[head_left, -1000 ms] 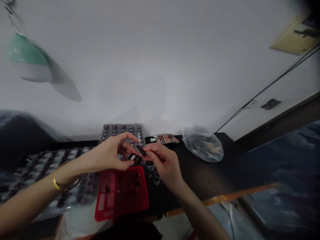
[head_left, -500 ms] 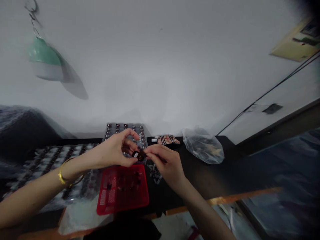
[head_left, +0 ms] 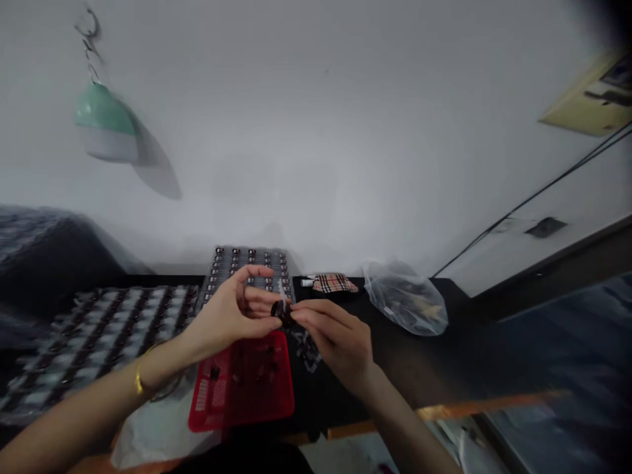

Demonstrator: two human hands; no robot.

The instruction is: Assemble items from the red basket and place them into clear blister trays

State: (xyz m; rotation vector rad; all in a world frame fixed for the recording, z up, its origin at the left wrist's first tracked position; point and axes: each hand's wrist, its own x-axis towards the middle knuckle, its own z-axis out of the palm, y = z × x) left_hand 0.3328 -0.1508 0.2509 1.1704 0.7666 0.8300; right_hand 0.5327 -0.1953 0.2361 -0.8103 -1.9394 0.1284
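Both my hands meet above the black table, with a small dark plastic part (head_left: pixel 281 313) pinched between their fingertips. A thin pale sliver sticks up from it, and the fingers hide most of its shape. My left hand (head_left: pixel 232 313), with a gold bangle (head_left: pixel 139 380) on its wrist, holds the part from the left. My right hand (head_left: pixel 336 336) pinches it from the right. Just below my hands sits a red plastic basket (head_left: pixel 202 395) holding several small dark items. A small heap of loose dark parts (head_left: pixel 306 350) lies beside the basket, under my right hand.
Clear trays of small dark parts (head_left: pixel 247 263) stand behind my hands, and a larger tray (head_left: pixel 113 336) lies to the left. Further right are a plaid pouch (head_left: pixel 333 283), a small white tube (head_left: pixel 307 282) and a clear plastic bag (head_left: pixel 405 299). A white plastic sheet (head_left: pixel 158 424) lies below the basket.
My hands have drawn together, and the two dark pieces held apart a second ago now appear as one piece between my fingertips. The view has drifted slightly.
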